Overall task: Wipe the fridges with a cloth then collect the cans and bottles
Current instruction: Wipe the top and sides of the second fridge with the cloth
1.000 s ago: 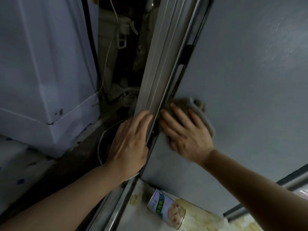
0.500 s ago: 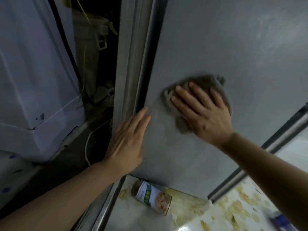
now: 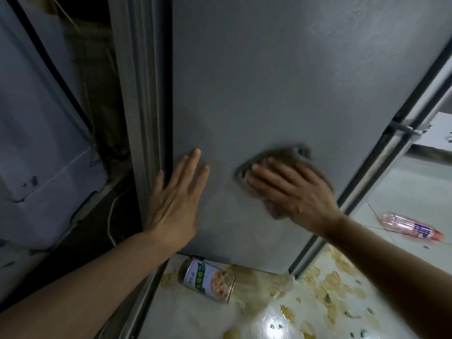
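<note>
A tall grey fridge (image 3: 281, 77) fills the middle of the head view. My right hand (image 3: 293, 192) presses a grey-brown cloth (image 3: 291, 155) flat against its lower side panel. My left hand (image 3: 176, 199) lies flat on the same panel, fingers spread, to the left of the cloth and holding nothing. A can (image 3: 208, 280) with a green and white label lies on its side on the floor at the fridge's base. A pink plastic bottle (image 3: 411, 226) lies on the floor at the right.
A white appliance (image 3: 41, 133) stands at the left, with a dark gap and a white cable (image 3: 111, 216) between it and the fridge. The tiled floor (image 3: 318, 302) is smeared with yellowish spilled food around the can.
My right hand has slid the cloth rightward across the panel, away from the fridge's left edge. My left hand moved from the edge strip onto the flat panel. The bottle has come into view.
</note>
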{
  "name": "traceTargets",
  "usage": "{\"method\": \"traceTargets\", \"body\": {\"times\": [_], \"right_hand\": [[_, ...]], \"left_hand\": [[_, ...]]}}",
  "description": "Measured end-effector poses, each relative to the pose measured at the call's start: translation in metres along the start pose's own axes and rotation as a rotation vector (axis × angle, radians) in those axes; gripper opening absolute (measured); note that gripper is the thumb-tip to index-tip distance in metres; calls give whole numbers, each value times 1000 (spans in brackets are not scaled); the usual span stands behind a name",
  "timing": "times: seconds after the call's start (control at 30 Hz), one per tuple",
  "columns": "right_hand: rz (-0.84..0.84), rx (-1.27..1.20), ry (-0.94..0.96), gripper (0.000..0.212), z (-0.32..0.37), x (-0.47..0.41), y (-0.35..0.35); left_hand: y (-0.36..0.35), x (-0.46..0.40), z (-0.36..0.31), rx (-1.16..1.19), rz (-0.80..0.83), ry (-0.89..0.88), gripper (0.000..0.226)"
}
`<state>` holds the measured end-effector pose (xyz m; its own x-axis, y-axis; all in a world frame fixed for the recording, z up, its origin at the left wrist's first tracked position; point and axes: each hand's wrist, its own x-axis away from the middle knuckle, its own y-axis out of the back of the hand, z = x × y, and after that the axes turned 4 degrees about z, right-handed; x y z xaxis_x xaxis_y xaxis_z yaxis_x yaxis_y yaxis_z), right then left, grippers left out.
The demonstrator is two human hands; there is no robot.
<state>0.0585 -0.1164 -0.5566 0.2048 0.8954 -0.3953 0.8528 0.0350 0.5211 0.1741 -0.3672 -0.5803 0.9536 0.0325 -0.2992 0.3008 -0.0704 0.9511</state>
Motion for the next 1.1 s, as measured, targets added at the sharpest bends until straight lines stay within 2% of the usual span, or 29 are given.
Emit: {"method": "traceTargets", "body": {"times": [0.1, 0.2, 0.27, 0.37, 0.47, 0.57, 0.67, 0.8, 0.87, 0.93, 1.1], "right_hand": [[-159, 56, -282, 57, -44, -1, 9], [-179, 5, -426, 60, -28, 12, -4], [-60, -52, -377, 65, 4, 39, -18], [176, -36, -122, 77, 32, 88, -27], [235, 12, -12, 79, 17, 104, -20], [173, 1, -116, 75, -23, 97, -3], [54, -44, -274, 75, -47, 88, 7], [-153, -65, -495, 76, -37, 83, -7], [-182, -84, -541, 76, -18, 95, -24], [-94, -126, -490, 79, 8, 118, -44], [245, -131, -139, 81, 77, 163, -69]], "left_hand": [[-4, -9, -20, -88, -100, -142, 108], [-9, -22, -36, -150, -129, -167, 110], [-12, -24, -40, -176, -139, -142, 110], [-15, -22, -41, -195, -142, -122, 110], [-15, -20, -48, -176, -146, -98, 108], [-17, -19, -58, -171, -169, -95, 105], [-25, -21, -69, -204, -215, -185, 106], [-41, -25, -74, -206, -246, -213, 108], [-47, -27, -71, -211, -248, -211, 113], [-52, -29, -69, -212, -257, -209, 114], [-57, -28, -73, -189, -285, -212, 108]]}}
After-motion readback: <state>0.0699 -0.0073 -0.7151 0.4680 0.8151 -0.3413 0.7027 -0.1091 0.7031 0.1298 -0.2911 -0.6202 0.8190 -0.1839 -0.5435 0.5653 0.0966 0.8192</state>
